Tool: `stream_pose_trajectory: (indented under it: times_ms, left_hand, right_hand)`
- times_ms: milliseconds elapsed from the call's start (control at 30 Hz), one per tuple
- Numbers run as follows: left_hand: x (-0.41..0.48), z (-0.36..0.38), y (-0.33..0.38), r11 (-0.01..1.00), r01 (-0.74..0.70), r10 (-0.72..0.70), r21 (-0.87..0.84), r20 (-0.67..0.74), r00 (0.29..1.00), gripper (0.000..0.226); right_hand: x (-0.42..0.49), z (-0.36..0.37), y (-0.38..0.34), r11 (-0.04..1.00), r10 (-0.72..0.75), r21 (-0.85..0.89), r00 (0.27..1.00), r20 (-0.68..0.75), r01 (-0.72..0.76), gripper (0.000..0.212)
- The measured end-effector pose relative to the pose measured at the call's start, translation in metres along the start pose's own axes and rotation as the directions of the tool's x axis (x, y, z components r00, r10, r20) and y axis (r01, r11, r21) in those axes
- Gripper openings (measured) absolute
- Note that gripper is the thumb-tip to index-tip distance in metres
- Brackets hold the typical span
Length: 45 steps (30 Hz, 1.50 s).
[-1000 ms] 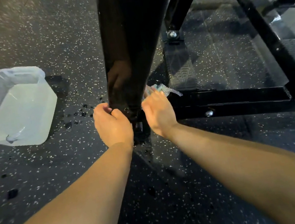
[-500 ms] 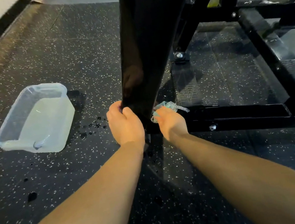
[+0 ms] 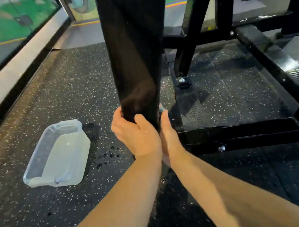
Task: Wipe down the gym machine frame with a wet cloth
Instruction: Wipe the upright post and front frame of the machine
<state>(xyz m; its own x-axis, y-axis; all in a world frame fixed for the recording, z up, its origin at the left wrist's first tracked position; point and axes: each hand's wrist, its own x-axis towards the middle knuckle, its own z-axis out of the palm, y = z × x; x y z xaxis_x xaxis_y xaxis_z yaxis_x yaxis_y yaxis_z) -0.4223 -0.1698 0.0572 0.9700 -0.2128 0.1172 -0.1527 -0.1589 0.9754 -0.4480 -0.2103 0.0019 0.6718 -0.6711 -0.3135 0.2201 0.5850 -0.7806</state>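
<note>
The frame post sits low down in the closed grip of the left hand. The right hand lies against its other side with the cloth; its grip I cannot tell.

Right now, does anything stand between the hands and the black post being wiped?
Nothing visible. The left hand grips the black upright post at its left edge; the right hand lies against its right side, a sliver of pale blue cloth at its fingertips. The clear plastic tub sits apart, leftward.
</note>
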Motion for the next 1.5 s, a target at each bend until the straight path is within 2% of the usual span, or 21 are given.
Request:
stream_pose_trajectory:
  times_ms: [100, 167, 200, 267, 367, 433, 533, 567, 600, 667, 700, 800, 933, 1033, 1100, 1167, 1200, 1267, 1367, 1433, 1500]
  left_hand:
    - [-0.007, -0.008, 0.015, 0.999, -0.012, 0.012, 0.047, -0.001, 1.0, 0.03]
    - [-0.005, -0.013, 0.025, 0.988, -0.115, 0.116, 0.104, 0.004, 0.993, 0.027]
    - [-0.002, -0.014, 0.035, 0.968, -0.225, 0.224, 0.116, 0.015, 0.974, 0.025]
    - [0.002, -0.016, 0.054, 0.883, -0.455, 0.455, 0.118, 0.028, 0.89, 0.024]
    - [0.009, -0.017, 0.079, 0.782, -0.608, 0.611, 0.135, 0.022, 0.791, 0.029]
    - [0.008, -0.017, 0.094, 0.744, -0.649, 0.655, 0.159, 0.024, 0.756, 0.035]
    - [0.006, -0.019, 0.111, 0.665, -0.709, 0.718, 0.236, 0.06, 0.694, 0.036]
    - [0.008, -0.02, 0.118, 0.656, -0.713, 0.722, 0.247, 0.071, 0.689, 0.037]
    - [0.01, -0.021, 0.124, 0.653, -0.713, 0.723, 0.257, 0.071, 0.688, 0.037]
    - [0.015, -0.022, 0.138, 0.652, -0.711, 0.729, 0.263, 0.043, 0.683, 0.038]
    - [0.017, -0.022, 0.146, 0.654, -0.712, 0.731, 0.257, 0.029, 0.682, 0.038]
    - [0.02, -0.02, 0.163, 0.657, -0.717, 0.737, 0.232, 0.003, 0.676, 0.037]
    - [0.016, -0.016, 0.184, 0.647, -0.731, 0.753, 0.217, -0.029, 0.657, 0.034]
    - [0.016, -0.015, 0.207, 0.638, -0.739, 0.762, 0.214, -0.043, 0.646, 0.032]
    - [0.017, -0.014, 0.225, 0.617, -0.76, 0.783, 0.203, -0.06, 0.619, 0.031]
    - [0.021, -0.015, 0.244, 0.574, -0.799, 0.818, 0.179, -0.071, 0.571, 0.03]
    - [0.022, -0.015, 0.251, 0.544, -0.82, 0.838, 0.177, -0.071, 0.54, 0.03]
    - [0.025, -0.015, 0.261, 0.469, -0.861, 0.882, 0.196, -0.057, 0.467, 0.028]
    - [0.022, -0.01, 0.273, 0.333, -0.926, 0.942, 0.176, -0.012, 0.336, 0.028]
    - [0.02, -0.008, 0.285, 0.298, -0.945, 0.954, 0.137, -0.012, 0.3, 0.028]
    - [0.022, -0.006, 0.303, 0.287, -0.953, 0.958, 0.102, -0.022, 0.286, 0.028]
  right_hand:
    - [-0.01, 0.008, -0.004, 0.999, 0.009, -0.036, 1.0, -0.009, -0.009, 0.067]
    - [-0.014, 0.027, -0.045, 0.998, -0.048, -0.047, 0.999, 0.016, 0.048, 0.087]
    - [-0.014, 0.034, -0.068, 0.99, -0.132, -0.037, 0.99, 0.043, 0.133, 0.086]
    - [-0.016, 0.049, -0.106, 0.913, -0.407, 0.039, 0.907, 0.112, 0.405, 0.07]
    - [-0.025, 0.056, -0.112, 0.777, -0.613, -0.012, 0.761, 0.213, 0.629, 0.047]
    - [-0.03, 0.045, -0.081, 0.817, -0.562, 0.005, 0.794, 0.233, 0.577, 0.054]
    - [-0.042, 0.039, -0.056, 0.865, -0.492, 0.017, 0.842, 0.219, 0.501, 0.092]
    - [-0.048, 0.043, -0.068, 0.865, -0.489, 0.007, 0.842, 0.228, 0.501, 0.091]
    - [-0.051, 0.049, -0.087, 0.842, -0.524, -0.015, 0.823, 0.22, 0.54, 0.077]
    - [-0.055, 0.067, -0.136, 0.742, -0.629, -0.117, 0.745, 0.222, 0.661, 0.042]
    - [-0.057, 0.076, -0.159, 0.676, -0.678, -0.167, 0.695, 0.241, 0.717, 0.036]
    - [-0.06, 0.076, -0.18, 0.582, -0.719, -0.214, 0.619, 0.315, 0.785, 0.045]
    - [-0.071, 0.059, -0.146, 0.687, -0.636, -0.136, 0.68, 0.365, 0.714, 0.059]
    - [-0.073, 0.075, -0.181, 0.661, -0.65, -0.163, 0.668, 0.362, 0.732, 0.059]
    - [-0.077, 0.095, -0.232, 0.578, -0.711, -0.2, 0.608, 0.352, 0.791, 0.048]
    - [-0.081, 0.116, -0.278, 0.484, -0.776, -0.219, 0.531, 0.339, 0.847, 0.051]
    - [-0.084, 0.122, -0.288, 0.481, -0.783, -0.215, 0.527, 0.33, 0.85, 0.056]
    - [-0.09, 0.12, -0.283, 0.522, -0.751, -0.211, 0.563, 0.346, 0.826, 0.06]
    - [-0.096, 0.102, -0.258, 0.606, -0.701, -0.139, 0.608, 0.372, 0.783, 0.053]
    - [-0.102, 0.109, -0.275, 0.641, -0.693, -0.083, 0.622, 0.363, 0.763, 0.056]
    - [-0.11, 0.122, -0.309, 0.709, -0.683, 0.125, 0.633, 0.364, 0.694, 0.052]
